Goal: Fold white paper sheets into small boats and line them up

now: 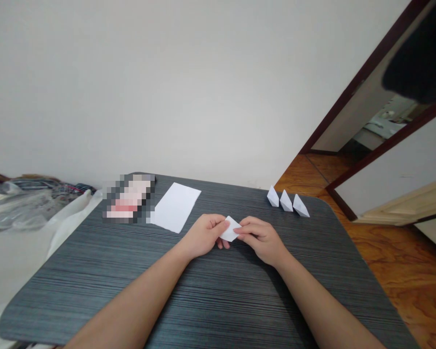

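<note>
A small folded piece of white paper is held between both hands over the middle of the dark, streaked table. The left hand pinches its left side, thumb on top and other fingers reaching underneath, some tips showing past the near edge. The right hand pinches the right corner between thumb and forefinger, its remaining fingers curled together behind. Whether the paper touches the tabletop I cannot tell.

To the left of the left hand and a little farther off, a white paper sheet lies flat, its near right edge close to the wrist; this is the tightest side. Left of that sits a pixelated item, too blurred to name, near the far left corner. Three folded white paper shapes stand in a row at the far right, just inside the table's far edge and well apart from the right hand. Dark surface runs between them and the right hand, and more spreads near and to either side of the forearms. A pale wall rises beyond the far edge; wooden floor shows past the right edge.
</note>
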Motion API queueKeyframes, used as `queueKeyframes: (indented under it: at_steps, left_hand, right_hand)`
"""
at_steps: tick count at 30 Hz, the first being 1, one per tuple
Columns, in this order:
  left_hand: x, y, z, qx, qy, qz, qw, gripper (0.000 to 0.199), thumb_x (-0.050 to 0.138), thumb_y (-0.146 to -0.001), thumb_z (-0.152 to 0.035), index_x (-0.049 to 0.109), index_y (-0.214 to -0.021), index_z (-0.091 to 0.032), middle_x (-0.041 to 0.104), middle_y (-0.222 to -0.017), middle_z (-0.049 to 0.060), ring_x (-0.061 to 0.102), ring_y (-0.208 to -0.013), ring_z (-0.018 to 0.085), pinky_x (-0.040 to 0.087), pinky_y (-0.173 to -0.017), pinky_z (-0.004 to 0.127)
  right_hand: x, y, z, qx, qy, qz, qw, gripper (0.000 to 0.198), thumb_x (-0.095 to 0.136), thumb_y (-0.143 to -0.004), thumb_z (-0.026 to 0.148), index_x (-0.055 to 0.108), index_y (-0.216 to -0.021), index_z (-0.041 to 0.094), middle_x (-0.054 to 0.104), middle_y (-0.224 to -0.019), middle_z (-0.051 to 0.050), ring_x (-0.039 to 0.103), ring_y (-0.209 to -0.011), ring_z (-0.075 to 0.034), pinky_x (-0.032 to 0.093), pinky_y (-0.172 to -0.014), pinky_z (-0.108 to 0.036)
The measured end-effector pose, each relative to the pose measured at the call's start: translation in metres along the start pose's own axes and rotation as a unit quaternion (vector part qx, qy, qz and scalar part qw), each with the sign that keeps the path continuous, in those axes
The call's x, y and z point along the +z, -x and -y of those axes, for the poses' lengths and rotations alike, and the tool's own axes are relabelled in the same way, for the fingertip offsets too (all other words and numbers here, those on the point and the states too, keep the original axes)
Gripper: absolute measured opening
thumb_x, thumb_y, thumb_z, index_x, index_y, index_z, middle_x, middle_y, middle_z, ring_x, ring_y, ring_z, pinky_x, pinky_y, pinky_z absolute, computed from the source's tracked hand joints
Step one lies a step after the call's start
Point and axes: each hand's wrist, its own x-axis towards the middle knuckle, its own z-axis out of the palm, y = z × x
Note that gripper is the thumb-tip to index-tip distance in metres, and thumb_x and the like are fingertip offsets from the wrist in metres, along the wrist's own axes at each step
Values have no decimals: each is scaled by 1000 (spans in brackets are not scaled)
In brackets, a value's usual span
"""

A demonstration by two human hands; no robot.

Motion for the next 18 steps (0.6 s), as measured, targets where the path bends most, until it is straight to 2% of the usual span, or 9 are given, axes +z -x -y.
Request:
queueKeyframes:
  at_steps: [4, 10, 18]
  left_hand:
    - [0, 0, -1, -1, -20, 7, 1000, 38, 41, -88, -42, 60, -77, -11, 62, -57, 4, 54, -48, 10, 43, -48, 21]
    - [-1, 0, -3, -18, -8, 21, 1000, 39, 42, -88, -41, 64, -82, -10, 63, -58, 5, 55, -48, 10, 43, -48, 21]
    - [0, -2, -2, -16, 3, 16, 1000, 42, 40, -89, -43, 64, -81, -9, 64, -60, 6, 56, -48, 11, 43, -47, 21]
  right_hand:
    - [1, 0, 1, 33, -14, -5, 999, 11, 56, -84, 21, 67, -88, 21, 63, -80, -4, 58, -75, -17, 45, -70, -31]
    - [5, 3, 1, 98, -16, -15, 995, 8, 54, -85, 23, 59, -79, 19, 60, -75, -2, 54, -65, -14, 42, -61, -27]
    - [8, 3, 1, 109, -51, -25, 992, 14, 51, -87, 26, 51, -75, 18, 55, -70, -1, 52, -64, -13, 41, -60, -26]
